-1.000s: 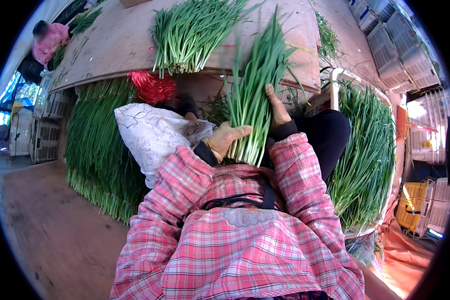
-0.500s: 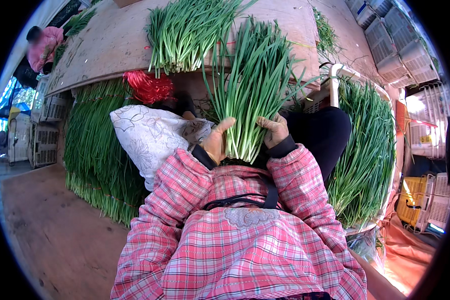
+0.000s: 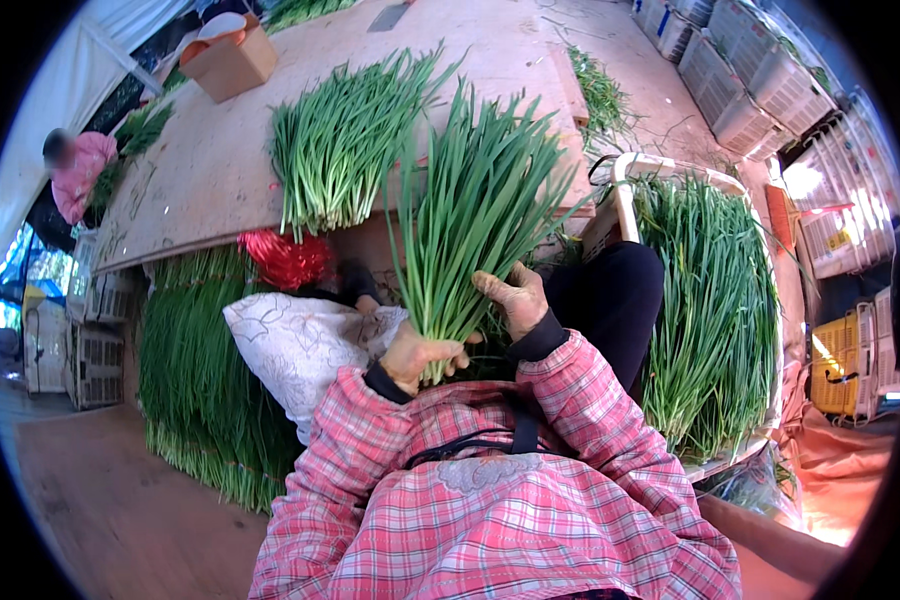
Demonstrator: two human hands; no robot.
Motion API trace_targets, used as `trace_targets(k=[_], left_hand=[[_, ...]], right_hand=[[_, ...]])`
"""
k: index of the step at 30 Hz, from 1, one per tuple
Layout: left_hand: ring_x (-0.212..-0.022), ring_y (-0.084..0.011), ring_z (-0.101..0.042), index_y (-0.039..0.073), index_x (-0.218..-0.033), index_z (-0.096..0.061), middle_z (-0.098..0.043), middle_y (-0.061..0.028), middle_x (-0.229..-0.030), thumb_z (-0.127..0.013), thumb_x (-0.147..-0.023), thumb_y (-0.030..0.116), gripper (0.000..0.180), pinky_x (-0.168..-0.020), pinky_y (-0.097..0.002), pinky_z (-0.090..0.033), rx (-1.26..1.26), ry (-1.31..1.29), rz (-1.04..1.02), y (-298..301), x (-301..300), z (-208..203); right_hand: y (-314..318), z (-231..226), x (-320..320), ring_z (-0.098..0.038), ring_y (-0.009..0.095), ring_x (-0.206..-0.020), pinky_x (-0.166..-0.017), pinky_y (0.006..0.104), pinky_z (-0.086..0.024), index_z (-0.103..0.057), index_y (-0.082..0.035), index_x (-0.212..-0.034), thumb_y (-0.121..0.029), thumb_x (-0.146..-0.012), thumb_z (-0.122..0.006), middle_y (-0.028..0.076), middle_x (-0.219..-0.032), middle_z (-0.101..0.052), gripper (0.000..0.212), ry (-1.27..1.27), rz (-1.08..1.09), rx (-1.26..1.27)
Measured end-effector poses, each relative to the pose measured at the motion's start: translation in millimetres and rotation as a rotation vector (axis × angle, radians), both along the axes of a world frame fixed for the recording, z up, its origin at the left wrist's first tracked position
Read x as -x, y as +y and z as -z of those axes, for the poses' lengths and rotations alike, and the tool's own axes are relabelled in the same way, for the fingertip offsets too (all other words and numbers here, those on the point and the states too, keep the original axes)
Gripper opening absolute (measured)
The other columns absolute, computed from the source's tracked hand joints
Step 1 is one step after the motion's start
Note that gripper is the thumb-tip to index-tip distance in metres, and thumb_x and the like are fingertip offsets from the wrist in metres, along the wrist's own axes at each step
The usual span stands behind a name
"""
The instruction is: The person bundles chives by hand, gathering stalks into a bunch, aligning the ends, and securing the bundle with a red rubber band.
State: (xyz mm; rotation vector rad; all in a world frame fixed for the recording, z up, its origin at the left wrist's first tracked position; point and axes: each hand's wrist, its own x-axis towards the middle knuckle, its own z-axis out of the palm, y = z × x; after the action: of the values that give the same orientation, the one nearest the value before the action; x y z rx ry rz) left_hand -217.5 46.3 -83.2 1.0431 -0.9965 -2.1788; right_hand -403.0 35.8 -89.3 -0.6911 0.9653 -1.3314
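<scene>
A bunch of garlic chives (image 3: pixel 460 220) stands in front of me, green leaves fanning up and away, pale stem ends down near my lap. My left hand (image 3: pixel 417 358), in a tan glove, is closed around the lower stems. Higher up, at the right side of the bunch, is my gloved right hand (image 3: pixel 514 298); its thumb and forefinger are apart and the thumb tip meets the leaves. Its other fingers are partly hidden. Beyond lies a loose heap of chives (image 3: pixel 345 145) on the wooden board (image 3: pixel 210 165).
Tied chives (image 3: pixel 205 370) are stacked at left, near red ties (image 3: pixel 285 258) and a patterned white cloth (image 3: pixel 295 345). A white crate (image 3: pixel 625 175) full of chives stands at right. Further off are a cardboard box (image 3: pixel 235 70), stacked crates (image 3: pixel 730 95) and a person in pink (image 3: pixel 82 175).
My right hand has moved from the lower stems up along the right side of the bunch. My left hand now wraps the stems. The view has shifted, showing more of the board.
</scene>
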Motion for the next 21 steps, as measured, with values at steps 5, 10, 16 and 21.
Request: trace_targets(k=[5, 10, 16, 21], left_hand=[[-0.062, -0.0151, -0.061, -0.001, -0.108, -0.057, -0.066, -0.0132, -0.090, -0.060, -0.069, -0.005, 0.039, -0.049, -0.0228, -0.046, 0.177, -0.117, 0.031, 6, -24, -38], [-0.062, -0.0127, -0.060, -0.001, -0.104, -0.060, -0.067, -0.0099, -0.086, -0.062, -0.071, -0.002, 0.033, -0.048, -0.0221, -0.045, 0.261, -0.183, 0.006, 12, -52, -67], [-0.076, -0.0178, -0.065, 0.002, -0.108, -0.061, -0.067, -0.0091, -0.092, -0.068, -0.077, 0.011, 0.033, -0.064, -0.0289, -0.050, 0.552, -0.483, -0.086, 19, -74, -67], [-0.090, -0.0325, -0.063, 0.012, -0.124, -0.053, -0.064, -0.0146, -0.101, -0.066, -0.080, 0.015, 0.046, -0.075, -0.0356, -0.050, 1.005, -0.856, -0.071, 19, -80, -51]], right_hand=[[-20, -23, 33, -0.060, 0.015, -0.079, -0.068, 0.0265, -0.047, -0.057, 0.005, -0.106, -0.020, -0.083, -0.068, 0.008, -0.093, -0.063, 0.036, -0.179, 0.175, 0.045], [-24, -32, 89, -0.057, 0.014, -0.069, -0.062, 0.0265, -0.048, -0.059, 0.004, -0.104, -0.009, -0.085, -0.062, 0.008, -0.085, -0.063, 0.023, -0.215, 0.373, 0.240], [3, -45, 134, -0.054, 0.009, -0.067, -0.058, 0.0198, -0.043, -0.060, 0.005, -0.105, -0.008, -0.090, -0.057, 0.011, -0.087, -0.065, 0.020, 0.187, 0.547, 0.305], [1, -76, 80, -0.054, 0.008, -0.073, -0.063, 0.0194, -0.042, -0.050, 0.001, -0.122, -0.009, -0.088, -0.059, 0.004, -0.093, -0.061, 0.037, 0.469, 0.243, 0.320]])
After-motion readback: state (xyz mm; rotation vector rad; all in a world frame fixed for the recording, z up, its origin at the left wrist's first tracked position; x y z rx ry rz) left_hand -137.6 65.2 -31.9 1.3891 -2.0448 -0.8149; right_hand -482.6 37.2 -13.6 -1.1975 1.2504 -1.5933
